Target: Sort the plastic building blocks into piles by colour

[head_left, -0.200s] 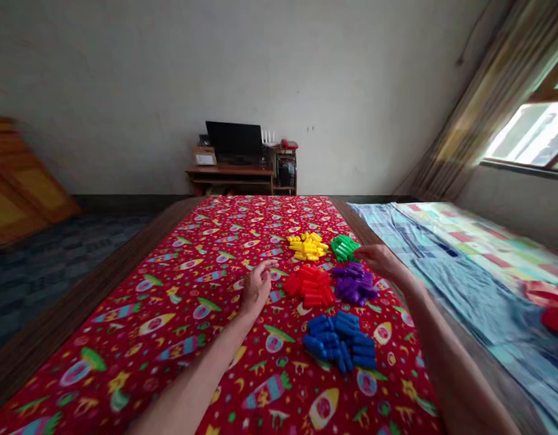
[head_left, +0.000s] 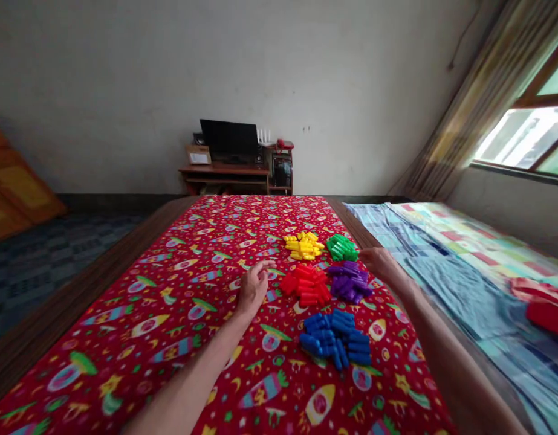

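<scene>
My left hand (head_left: 254, 286) hovers over the red cloth, left of a pile of red plastic pieces (head_left: 308, 287). Its fingers are loosely bent and apart, with nothing in them. At the right edge of a green pile (head_left: 341, 248), my right hand (head_left: 377, 263) has its fingers loosely bent, and no piece shows in it. Just below that hand lies a purple pile (head_left: 350, 283). Yellow pieces (head_left: 304, 246) are heaped behind the red ones. Closest to me is a blue pile (head_left: 337, 340) of short, bottle-like or cylindrical pieces.
A red cloth with rocket prints (head_left: 170, 302) covers the long surface, which has brown edges (head_left: 101, 278). To the right is a bed-like surface with blue fabric (head_left: 446, 290) and a red item (head_left: 548, 317). A desk (head_left: 227, 169) with a monitor (head_left: 228, 141) stands by the wall.
My right hand has drawn slightly to the right, away from the green pile, and its fingers are more bent. My left hand stays nearly where it was. The view has turned slightly right.
</scene>
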{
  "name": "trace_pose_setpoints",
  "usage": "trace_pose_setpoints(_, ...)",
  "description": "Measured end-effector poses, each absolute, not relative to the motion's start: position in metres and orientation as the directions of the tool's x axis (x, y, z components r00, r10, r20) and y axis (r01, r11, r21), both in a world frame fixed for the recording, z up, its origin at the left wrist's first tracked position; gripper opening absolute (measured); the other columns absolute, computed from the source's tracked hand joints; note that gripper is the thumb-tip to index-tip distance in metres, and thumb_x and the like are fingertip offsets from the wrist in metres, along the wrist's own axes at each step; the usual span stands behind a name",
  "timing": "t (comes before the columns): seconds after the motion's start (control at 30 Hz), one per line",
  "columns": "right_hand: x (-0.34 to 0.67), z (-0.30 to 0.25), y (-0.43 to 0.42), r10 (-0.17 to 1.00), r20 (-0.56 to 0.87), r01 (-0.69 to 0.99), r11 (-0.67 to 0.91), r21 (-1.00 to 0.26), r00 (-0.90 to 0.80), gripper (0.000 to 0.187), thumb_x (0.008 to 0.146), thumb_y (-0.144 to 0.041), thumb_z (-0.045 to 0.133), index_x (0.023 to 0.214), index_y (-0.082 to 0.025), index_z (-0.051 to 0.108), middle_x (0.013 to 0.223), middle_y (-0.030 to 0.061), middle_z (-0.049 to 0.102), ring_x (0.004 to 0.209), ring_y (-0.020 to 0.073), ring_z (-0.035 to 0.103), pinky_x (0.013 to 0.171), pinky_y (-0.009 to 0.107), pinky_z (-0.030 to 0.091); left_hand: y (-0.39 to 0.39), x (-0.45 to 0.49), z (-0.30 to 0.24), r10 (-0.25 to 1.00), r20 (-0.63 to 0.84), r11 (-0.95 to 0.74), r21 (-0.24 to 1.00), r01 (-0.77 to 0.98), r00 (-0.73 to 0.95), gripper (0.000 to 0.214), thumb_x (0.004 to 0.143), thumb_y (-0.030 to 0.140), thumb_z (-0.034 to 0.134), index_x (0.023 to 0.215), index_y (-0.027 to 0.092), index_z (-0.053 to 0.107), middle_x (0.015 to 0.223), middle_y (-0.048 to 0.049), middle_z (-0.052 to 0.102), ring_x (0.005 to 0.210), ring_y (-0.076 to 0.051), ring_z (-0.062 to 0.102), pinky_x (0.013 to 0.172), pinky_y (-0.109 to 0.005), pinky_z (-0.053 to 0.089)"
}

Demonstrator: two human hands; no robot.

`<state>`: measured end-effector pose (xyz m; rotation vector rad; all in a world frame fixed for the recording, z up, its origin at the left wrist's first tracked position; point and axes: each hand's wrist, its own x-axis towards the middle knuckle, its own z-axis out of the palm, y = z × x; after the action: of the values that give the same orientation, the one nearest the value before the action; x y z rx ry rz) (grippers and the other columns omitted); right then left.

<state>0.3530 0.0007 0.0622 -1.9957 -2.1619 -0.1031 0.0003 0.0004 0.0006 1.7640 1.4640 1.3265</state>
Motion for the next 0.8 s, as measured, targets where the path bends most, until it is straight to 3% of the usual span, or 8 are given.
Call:
trace_pose_setpoints(0.13, 0.348, 0.058, 0.003, 0.982, 0.181, 0.993, -0.026, -0.112, 0.046, 0.028, 0.087, -0.030, 0.048, 0.076, -0.017, 0.071, 0.072, 0.0074, 0.067, 0.069, 0.0171, 0.060, 0.056, 0.025, 0.029, 0.000, 0.001, 0.001, 0.928, 0.372, -0.316, 0.838, 0.444, -0.041, 0.035, 0.077, 0.013, 0.040, 0.095, 0.020, 0.069, 0.096, -0.0027, 0.075, 0.090, -0.019, 0.069, 0.082, -0.030, 0.053)
trace_pose_setpoints(0.33, 0.341, 0.050, 0.005, 0.979, 0.169, 0.963, -0.071, -0.258, 0.117, 0.019, 0.079, -0.031, 0.057, 0.071, -0.016, 0.066, 0.067, 0.0038, 0.063, 0.065, 0.0142, 0.054, 0.054, 0.023, 0.030, -0.001, 0.000, 0.000, 0.923, 0.383, -0.334, 0.834, 0.439, -0.028, 0.034, 0.078, 0.013, 0.040, 0.095, 0.020, 0.069, 0.093, -0.0033, 0.075, 0.089, -0.019, 0.069, 0.081, -0.031, 0.054)
trace_pose_setpoints(0.47, 0.339, 0.047, 0.007, 0.971, 0.194, 0.940, -0.066, -0.336, 0.137, 0.015, 0.073, -0.029, 0.062, 0.064, -0.016, 0.062, 0.061, 0.0010, 0.059, 0.061, 0.0129, 0.051, 0.054, 0.022, 0.030, 0.000, 0.000, 0.000, 0.923, 0.385, -0.339, 0.834, 0.436, -0.019, 0.033, 0.077, 0.014, 0.040, 0.092, 0.019, 0.070, 0.090, -0.0038, 0.075, 0.086, -0.020, 0.070, 0.077, -0.030, 0.054)
trace_pose_setpoints(0.8, 0.353, 0.053, 0.002, 0.920, 0.358, 0.858, 0.048, -0.512, 0.162, 0.035, 0.071, -0.051, 0.061, 0.059, -0.019, 0.053, 0.052, -0.0017, 0.051, 0.052, 0.0115, 0.043, 0.051, 0.025, 0.028, 0.002, 0.001, 0.000, 0.924, 0.382, -0.336, 0.827, 0.450, -0.013, 0.035, 0.075, 0.010, 0.040, 0.092, 0.019, 0.070, 0.090, -0.0026, 0.075, 0.086, -0.018, 0.070, 0.078, -0.028, 0.053)
